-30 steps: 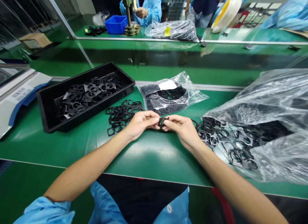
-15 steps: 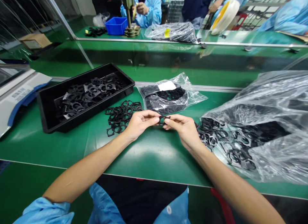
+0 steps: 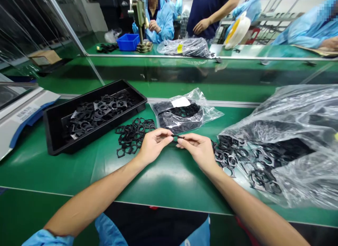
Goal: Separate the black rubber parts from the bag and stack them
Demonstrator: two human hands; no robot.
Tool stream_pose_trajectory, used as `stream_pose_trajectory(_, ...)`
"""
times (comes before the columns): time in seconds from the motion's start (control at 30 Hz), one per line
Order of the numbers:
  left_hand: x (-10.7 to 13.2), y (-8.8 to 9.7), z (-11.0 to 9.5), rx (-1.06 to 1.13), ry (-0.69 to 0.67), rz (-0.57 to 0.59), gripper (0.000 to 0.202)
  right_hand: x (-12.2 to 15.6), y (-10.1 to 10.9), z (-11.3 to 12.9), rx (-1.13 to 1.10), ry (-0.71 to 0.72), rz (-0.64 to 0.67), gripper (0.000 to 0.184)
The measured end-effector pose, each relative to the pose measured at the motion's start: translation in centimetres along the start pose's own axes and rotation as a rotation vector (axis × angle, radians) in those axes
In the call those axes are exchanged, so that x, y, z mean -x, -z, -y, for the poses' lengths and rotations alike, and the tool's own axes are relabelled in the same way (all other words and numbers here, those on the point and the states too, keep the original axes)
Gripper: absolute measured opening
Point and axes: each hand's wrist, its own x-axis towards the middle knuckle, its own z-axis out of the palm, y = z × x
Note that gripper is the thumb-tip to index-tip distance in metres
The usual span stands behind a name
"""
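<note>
A small black ring-shaped part (image 3: 177, 136) is pinched between my two hands above the green table (image 3: 169, 182). My left hand (image 3: 155, 144) grips its left end with thumb and fingers. On the right end, my right hand (image 3: 196, 147) closes thumb and fingers. The part is seen nearly edge-on, and the fingertips cover some of it. Left of my left hand lies a loose pile of black rings (image 3: 133, 135). Beside my right hand, black framed parts (image 3: 244, 152) spill from a large clear plastic bag (image 3: 298, 112).
A black tray (image 3: 56, 143) full of similar parts stands at the left, beside a white and blue machine (image 3: 29, 112). Behind my hands lies a clear bag (image 3: 182, 112) of black rings. Across the bench are a blue bin (image 3: 128, 42), a press (image 3: 139, 24) and co-workers in blue clothing.
The black ring has tipped from showing its opening to nearly edge-on, still between both hands. The camera view has shifted slightly. In the background, a co-worker's arm has moved.
</note>
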Motion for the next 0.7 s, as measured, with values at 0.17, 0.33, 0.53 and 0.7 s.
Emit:
stream_pose_trajectory(0.17, 0.06, 0.01, 0.23, -0.011, 0.019, 0.062, 0.020, 0.01, 0.06, -0.24, 0.021, 0.051, -0.006, 0.034)
stream_pose_trajectory(0.33, 0.02, 0.21, -0.02, -0.048, -0.008, 0.115, 0.014, -0.07, 0.04, -0.48, 0.052, 0.075, 0.008, 0.033)
stream_pose_trajectory(0.53, 0.00, 0.09, -0.32, -0.023, -0.019, 0.095, 0.016, -0.14, 0.05, -0.85, 0.027, 0.080, 0.024, 0.040)
stream_pose_trajectory(0.7, -0.09, -0.08, -0.25, 0.014, 0.042, 0.104, 0.022, -0.23, 0.26, -0.78, 0.027, 0.071, 0.024, 0.040)
